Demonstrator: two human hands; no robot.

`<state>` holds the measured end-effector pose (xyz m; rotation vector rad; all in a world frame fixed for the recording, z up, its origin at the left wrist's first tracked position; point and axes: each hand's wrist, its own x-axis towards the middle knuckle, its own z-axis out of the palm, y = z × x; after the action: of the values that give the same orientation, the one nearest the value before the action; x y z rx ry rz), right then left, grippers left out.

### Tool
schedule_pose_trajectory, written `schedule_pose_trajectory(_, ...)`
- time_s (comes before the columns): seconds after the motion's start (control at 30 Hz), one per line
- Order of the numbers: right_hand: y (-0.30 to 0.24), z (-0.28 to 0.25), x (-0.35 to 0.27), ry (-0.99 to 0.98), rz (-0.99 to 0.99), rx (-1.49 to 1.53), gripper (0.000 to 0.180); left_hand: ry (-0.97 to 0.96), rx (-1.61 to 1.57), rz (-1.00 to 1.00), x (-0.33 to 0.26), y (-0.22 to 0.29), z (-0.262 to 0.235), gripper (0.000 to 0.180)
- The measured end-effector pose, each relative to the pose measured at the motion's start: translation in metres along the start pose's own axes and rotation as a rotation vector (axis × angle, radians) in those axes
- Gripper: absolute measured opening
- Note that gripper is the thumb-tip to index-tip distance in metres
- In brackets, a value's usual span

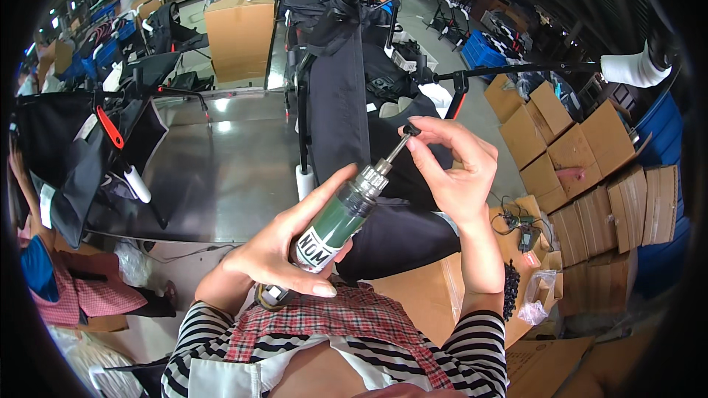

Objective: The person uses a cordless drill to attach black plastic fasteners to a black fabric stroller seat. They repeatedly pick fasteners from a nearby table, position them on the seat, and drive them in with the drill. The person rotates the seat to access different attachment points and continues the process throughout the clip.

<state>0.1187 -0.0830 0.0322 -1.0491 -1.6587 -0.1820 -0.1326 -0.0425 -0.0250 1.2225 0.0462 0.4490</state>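
Observation:
My left hand (pixel 284 247) is wrapped round a green and black electric screwdriver (pixel 339 217), which points up and to the right. Its thin metal bit reaches the fingertips of my right hand (pixel 457 162). Between that thumb and forefinger I pinch a small black part (pixel 411 130), touching the tip of the bit; its exact kind is too small to make out. Just beyond both hands stands a frame with black fabric (pixel 335 103) and dark tubes, like a stroller. Part of the fabric lies behind the screwdriver and under my right wrist.
A metal-topped table (pixel 221 169) lies to the left, with black fabric pieces and a co-worker beside it. At my right, a cardboard surface holds a pile of small black parts (pixel 510 287), a plastic bag (pixel 538 298) and another power tool (pixel 525 228). Cardboard boxes (pixel 568 140) stand further right.

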Motion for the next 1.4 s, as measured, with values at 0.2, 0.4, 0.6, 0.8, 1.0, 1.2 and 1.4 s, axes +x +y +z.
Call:
schedule_pose_trajectory(0.2,-0.008,-0.001,0.004,0.016,-0.238,-0.232,0.025,-0.007,-0.037,-0.019,0.0,0.003,-0.003,0.13)
schedule_pose_trajectory(0.4,-0.017,0.008,0.013,0.064,-0.438,-0.2,0.028,-0.157,-0.381,0.052,-0.005,-0.008,-0.013,0.138)
schedule_pose_trajectory(0.6,-0.059,0.014,-0.005,-0.298,0.102,0.018,0.048,0.109,-0.377,0.412,-0.002,0.014,-0.017,0.138)
schedule_pose_trajectory(0.8,-0.068,0.085,-0.037,-0.518,0.089,0.115,0.043,0.21,-0.238,0.519,-0.005,0.027,-0.038,0.122)
schedule_pose_trajectory(1.0,-0.054,0.096,0.008,-0.217,0.148,0.133,0.015,0.3,-0.29,0.593,-0.025,0.033,-0.05,0.121)
schedule_pose_trajectory(1.2,-0.052,0.116,0.035,-0.06,-0.087,-0.164,0.014,0.212,-0.222,0.59,-0.031,0.02,-0.08,0.1)
schedule_pose_trajectory(1.4,0.012,0.09,0.065,-0.018,-0.101,-0.703,0.012,0.215,-0.225,0.535,-0.025,0.012,-0.085,0.106)
